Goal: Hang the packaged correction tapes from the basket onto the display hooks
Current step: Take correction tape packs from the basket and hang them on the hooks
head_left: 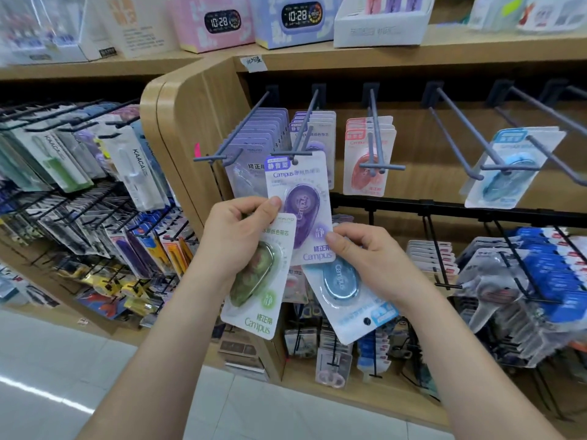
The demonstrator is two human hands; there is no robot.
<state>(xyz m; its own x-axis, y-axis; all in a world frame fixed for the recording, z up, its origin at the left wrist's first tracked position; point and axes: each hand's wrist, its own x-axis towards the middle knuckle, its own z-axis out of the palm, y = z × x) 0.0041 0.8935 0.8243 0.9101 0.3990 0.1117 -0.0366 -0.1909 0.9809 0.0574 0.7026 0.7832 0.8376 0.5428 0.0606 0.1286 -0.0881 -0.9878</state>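
Left hand [235, 236]: fingers curled, gripping a green correction tape pack [257, 281] that hangs tilted below it; the thumb presses the left edge of a purple correction tape pack [301, 208].

Right hand [365, 258]: thumb pinches the purple pack's lower right corner; the curled fingers also hold a blue correction tape pack [343, 290], upside down, at 5 o'clock from the purple one. The green pack sits at 7 o'clock.

The purple pack is held upright between both hands. Its hang hole is level with the tip of the second display hook [305, 128] from the left — whether it is threaded on cannot be told. Matching purple packs [317, 128] hang further back on that hook.

At 3 o'clock from it, pink packs [368, 154] hang on the next hook; further right, pale blue packs [508, 166] on another.

At 12 o'clock, the top shelf [444, 49] carries boxed digital clocks [219, 23].
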